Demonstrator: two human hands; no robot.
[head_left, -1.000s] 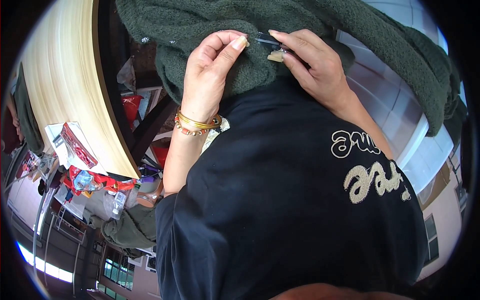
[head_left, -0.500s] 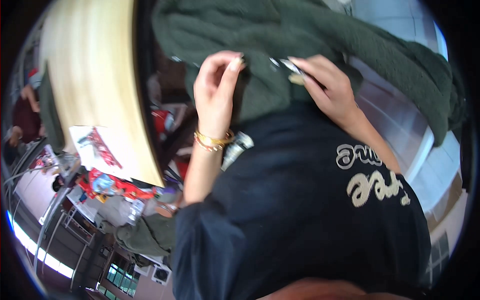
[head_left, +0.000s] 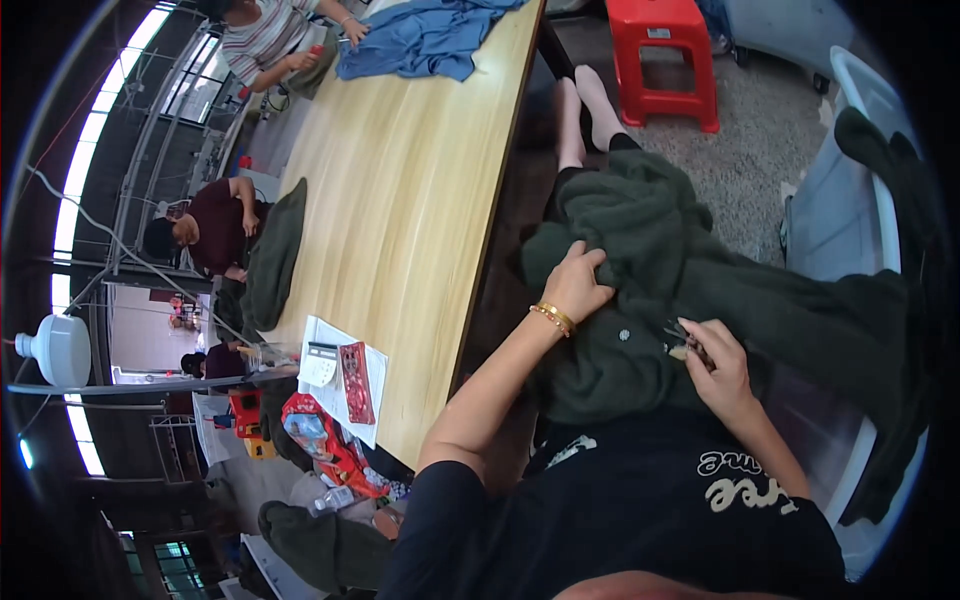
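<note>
A dark green fleece garment (head_left: 640,270) lies bunched over my lap and trails to the right. My left hand (head_left: 578,287), with bracelets at the wrist, is closed on a fold of it. In my right hand (head_left: 722,362) is a pair of small metal thread snips (head_left: 678,330), blades pointing up and left, just above the cloth. A small beige piece shows beside the fingers; I cannot tell what it is. Between the hands, a round pale button (head_left: 624,335) sits on the garment.
A wooden table (head_left: 420,190) stands at my left, bearing papers (head_left: 362,425), a red patterned case (head_left: 357,383) and blue cloth (head_left: 430,40). Two people work along its far side. A red stool (head_left: 665,60) stands ahead. A pale plastic bin (head_left: 868,85) at right has green cloth over its rim.
The view has swung, bringing the table, stool and bin into sight. My hands have come apart from the raised cloth; the left has taken hold of the garment, the right keeps the thread snips.
</note>
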